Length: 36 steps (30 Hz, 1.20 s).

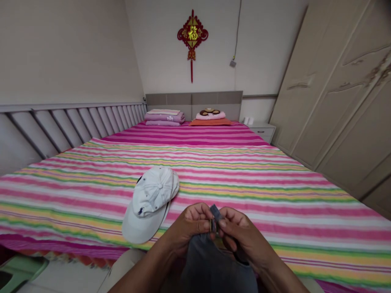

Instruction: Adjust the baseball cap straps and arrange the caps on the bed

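Both my hands meet low in the middle of the view, over the near side of the bed. Fingers of my left hand [192,226] pinch a small metal buckle at the back of a dark grey cap [215,266]. From the other side my right hand [240,230] pinches the cap's grey strap [215,212], whose end sticks up between the hands. The cap hangs below the fingers, partly cut off by the bottom edge. To the left, a white baseball cap [157,189] with a small dark blue logo lies on the bed, its brim toward me.
A striped sheet [244,175] covers the bed. Folded purple bedding [165,117] and a pink and orange stack [210,118] lie by the headboard [214,99]. A rail [76,122] runs along the left, a wardrobe [332,97] stands right, a green stool [27,266] lower left.
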Motion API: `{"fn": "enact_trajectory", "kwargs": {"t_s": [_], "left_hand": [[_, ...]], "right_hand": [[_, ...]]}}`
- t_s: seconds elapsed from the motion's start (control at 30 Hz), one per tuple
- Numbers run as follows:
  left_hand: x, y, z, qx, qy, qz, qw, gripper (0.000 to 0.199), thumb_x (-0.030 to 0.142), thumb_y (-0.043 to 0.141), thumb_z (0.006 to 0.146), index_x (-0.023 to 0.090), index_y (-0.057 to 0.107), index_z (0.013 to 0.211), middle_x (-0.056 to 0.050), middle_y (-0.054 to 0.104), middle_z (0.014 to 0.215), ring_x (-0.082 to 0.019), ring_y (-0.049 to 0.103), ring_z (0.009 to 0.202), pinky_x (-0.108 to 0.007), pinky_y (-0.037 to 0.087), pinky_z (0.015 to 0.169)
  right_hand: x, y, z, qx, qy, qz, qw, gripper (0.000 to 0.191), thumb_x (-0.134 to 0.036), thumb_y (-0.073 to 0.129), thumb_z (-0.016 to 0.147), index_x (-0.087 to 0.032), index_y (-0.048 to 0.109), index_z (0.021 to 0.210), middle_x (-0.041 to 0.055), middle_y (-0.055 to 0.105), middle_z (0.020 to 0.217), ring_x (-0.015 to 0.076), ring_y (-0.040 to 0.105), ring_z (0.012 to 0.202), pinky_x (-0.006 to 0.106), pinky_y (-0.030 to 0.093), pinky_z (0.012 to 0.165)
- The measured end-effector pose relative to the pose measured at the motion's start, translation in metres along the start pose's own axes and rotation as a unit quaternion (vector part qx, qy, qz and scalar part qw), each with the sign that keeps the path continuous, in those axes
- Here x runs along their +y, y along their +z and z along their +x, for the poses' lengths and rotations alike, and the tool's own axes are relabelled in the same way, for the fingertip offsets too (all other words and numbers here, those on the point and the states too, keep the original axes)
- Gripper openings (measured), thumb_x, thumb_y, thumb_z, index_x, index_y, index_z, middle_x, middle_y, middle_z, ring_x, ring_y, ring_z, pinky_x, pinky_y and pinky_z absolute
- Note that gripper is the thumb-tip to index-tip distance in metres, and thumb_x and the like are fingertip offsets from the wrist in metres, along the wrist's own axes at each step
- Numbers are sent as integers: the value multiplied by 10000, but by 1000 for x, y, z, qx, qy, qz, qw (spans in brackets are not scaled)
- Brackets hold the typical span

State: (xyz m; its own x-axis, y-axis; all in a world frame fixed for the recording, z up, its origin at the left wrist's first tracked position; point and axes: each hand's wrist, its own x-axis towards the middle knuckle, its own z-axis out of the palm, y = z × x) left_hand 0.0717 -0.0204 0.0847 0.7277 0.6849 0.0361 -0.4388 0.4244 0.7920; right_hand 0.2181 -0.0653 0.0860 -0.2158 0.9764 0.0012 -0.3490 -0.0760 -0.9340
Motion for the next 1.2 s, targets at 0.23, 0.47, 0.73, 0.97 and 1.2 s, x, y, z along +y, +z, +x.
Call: {"fn": "enact_trajectory", "kwargs": {"t_s": [0.23, 0.47, 0.73, 0.97, 1.2], "left_hand": [[-3, -4, 3, 3, 8, -47, 999, 174, 173, 724, 608, 119, 571, 672, -25, 624, 511, -72, 536, 418, -127, 375, 402], [-7, -10, 5, 32, 14, -67, 997, 188, 186, 736, 591, 119, 586, 683, -25, 627, 521, -79, 550, 436, -147, 410, 439], [-9, -14, 3, 53, 11, -47, 997, 192, 181, 746, 570, 93, 604, 666, -21, 610, 584, -80, 553, 508, -167, 413, 500], [-10, -18, 1, 101, -7, -29, 994, 209, 187, 748, 565, 108, 596, 685, -15, 601, 562, -85, 541, 480, -177, 395, 473], [-10, -21, -2, 81, -7, -44, 996, 221, 209, 749, 565, 110, 585, 675, -13, 594, 570, -79, 528, 476, -171, 387, 462]], "right_hand": [[13, -2, 7, -33, 40, 107, 993, 277, -402, 633, 709, -160, 503, 672, -126, 340, 295, 10, 141, 237, 164, 92, 289], [21, -6, 11, -99, 60, 165, 979, 233, -347, 619, 729, -137, 536, 671, -122, 313, 299, 3, 130, 240, 144, 93, 274], [27, -9, 16, -104, 93, 150, 979, 292, -382, 673, 658, -157, 493, 609, -122, 316, 278, 1, 136, 227, 155, 55, 274], [21, -4, 14, -32, 51, 37, 997, 346, -428, 722, 581, -152, 521, 634, -112, 360, 330, 9, 203, 289, 177, 88, 326], [20, -5, 12, 2, 36, -6, 999, 320, -432, 701, 611, -151, 585, 714, -107, 370, 362, 21, 219, 317, 191, 116, 352]]}}
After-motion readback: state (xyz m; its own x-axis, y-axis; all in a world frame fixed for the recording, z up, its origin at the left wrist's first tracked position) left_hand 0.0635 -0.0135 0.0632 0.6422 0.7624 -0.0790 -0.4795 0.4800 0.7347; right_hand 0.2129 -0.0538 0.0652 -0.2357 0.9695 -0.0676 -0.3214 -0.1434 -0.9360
